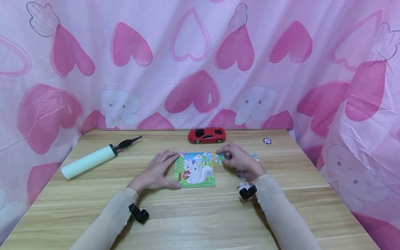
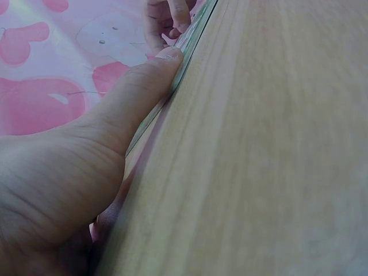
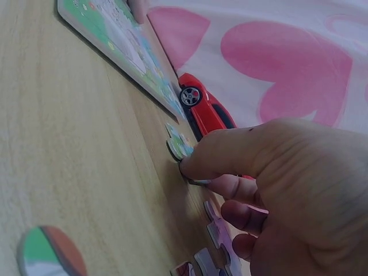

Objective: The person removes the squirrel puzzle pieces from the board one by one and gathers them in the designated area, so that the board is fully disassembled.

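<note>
A square picture puzzle [image 1: 197, 170] of a grey-and-white squirrel lies flat on the table, its green edge also in the left wrist view. My left hand [image 1: 156, 172] rests along its left side with fingers spread, the thumb [image 2: 155, 69] at the near left corner and the fingertips by the far left corner. To the right of the puzzle, my right hand [image 1: 242, 160] pinches a small green-and-blue jigsaw piece [image 3: 179, 144] between thumb and fingers, low over the table. Several loose jigsaw pieces [image 1: 243, 186] lie under and beside that hand, partly hidden by it.
Behind the puzzle stands a red toy car [image 1: 207, 135]. A pale green hand pump [image 1: 90, 161] with a black nozzle lies at the left. At the far right is a small round chip [image 1: 267, 141]. A pink heart-print curtain [image 1: 193, 92] hangs behind the wooden table [image 1: 200, 218].
</note>
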Demonstrator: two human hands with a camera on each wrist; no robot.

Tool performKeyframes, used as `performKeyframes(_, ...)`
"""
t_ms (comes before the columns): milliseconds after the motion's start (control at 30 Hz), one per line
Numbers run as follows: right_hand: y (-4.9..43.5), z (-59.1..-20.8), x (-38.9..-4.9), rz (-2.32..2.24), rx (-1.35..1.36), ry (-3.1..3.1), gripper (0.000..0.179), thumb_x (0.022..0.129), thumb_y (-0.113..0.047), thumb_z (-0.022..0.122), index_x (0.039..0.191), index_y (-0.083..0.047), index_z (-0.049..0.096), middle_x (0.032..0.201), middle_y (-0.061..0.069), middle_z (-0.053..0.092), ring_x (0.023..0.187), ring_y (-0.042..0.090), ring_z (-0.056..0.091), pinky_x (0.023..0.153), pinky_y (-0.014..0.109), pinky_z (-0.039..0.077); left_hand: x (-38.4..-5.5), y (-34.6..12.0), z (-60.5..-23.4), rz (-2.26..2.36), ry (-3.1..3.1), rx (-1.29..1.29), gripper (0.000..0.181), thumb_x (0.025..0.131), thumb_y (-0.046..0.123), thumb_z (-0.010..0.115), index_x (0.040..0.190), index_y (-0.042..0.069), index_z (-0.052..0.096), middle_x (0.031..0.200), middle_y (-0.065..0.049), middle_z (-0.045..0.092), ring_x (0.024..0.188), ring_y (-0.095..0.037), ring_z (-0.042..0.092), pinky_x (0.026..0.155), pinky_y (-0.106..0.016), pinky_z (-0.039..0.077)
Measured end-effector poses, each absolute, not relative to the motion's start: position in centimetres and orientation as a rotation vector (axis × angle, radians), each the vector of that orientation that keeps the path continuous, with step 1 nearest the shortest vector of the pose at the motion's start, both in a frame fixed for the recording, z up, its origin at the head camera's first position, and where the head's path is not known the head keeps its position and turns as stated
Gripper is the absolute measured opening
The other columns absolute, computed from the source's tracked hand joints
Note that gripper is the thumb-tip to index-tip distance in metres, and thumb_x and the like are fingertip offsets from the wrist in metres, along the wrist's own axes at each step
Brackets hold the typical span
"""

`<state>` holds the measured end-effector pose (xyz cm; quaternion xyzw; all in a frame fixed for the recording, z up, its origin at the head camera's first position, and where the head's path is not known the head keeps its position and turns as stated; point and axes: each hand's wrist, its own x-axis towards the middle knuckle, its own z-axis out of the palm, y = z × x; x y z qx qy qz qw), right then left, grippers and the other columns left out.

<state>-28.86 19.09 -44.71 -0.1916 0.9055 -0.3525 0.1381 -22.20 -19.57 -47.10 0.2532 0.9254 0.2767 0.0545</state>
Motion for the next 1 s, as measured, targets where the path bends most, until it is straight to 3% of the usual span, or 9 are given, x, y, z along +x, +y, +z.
performKeyframes(167,19.2,-44.7,-28.9,-1.036,-0.548,2.6,0.049,0.101,-0.004,0.077,0.143,-0.028,0.076,0.137,0.001,0.059,0.118,0.028,0.054,0.096,0.04,0.056,-22.2,-19.6,-47.3,0.85,2.824,0.787,0.126,0.079,0.067,0.094,0.175,0.01,0.035,0.18,-0.012,0.033,0.171,-0.046,0.011,0.139,-0.065,0.0)
performKeyframes(500,19.1,-43.9,-28.5,-1.1,-0.445,2.549,0.056,0.1,-0.006,0.08,0.149,-0.031,0.072,0.144,-0.001,0.06,0.125,0.029,0.055,0.101,0.042,0.059,-22.2,-19.6,-47.4,0.854,2.82,0.792,0.127,0.079,0.067,0.094,0.175,0.01,0.035,0.18,-0.012,0.032,0.171,-0.046,0.01,0.139,-0.065,-0.001)
performKeyframes(800,18.3,-42.5,-28.3,-1.055,-0.731,2.65,0.062,0.102,-0.011,0.079,0.16,-0.016,0.059,0.144,0.015,0.065,0.12,0.03,0.062,0.096,0.043,0.061,-22.2,-19.7,-47.3,0.868,2.818,0.798,0.126,0.079,0.067,0.094,0.175,0.009,0.035,0.18,-0.012,0.032,0.171,-0.047,0.011,0.139,-0.066,0.0)
performKeyframes(1000,17.9,-41.9,-28.0,-1.116,-0.754,2.652,0.065,0.101,-0.016,0.084,0.16,-0.016,0.059,0.141,0.017,0.067,0.117,0.031,0.061,0.092,0.042,0.058,-22.2,-19.6,-47.2,0.865,2.817,0.797,0.126,0.079,0.066,0.094,0.175,0.01,0.035,0.18,-0.013,0.033,0.171,-0.047,0.011,0.139,-0.066,0.0)
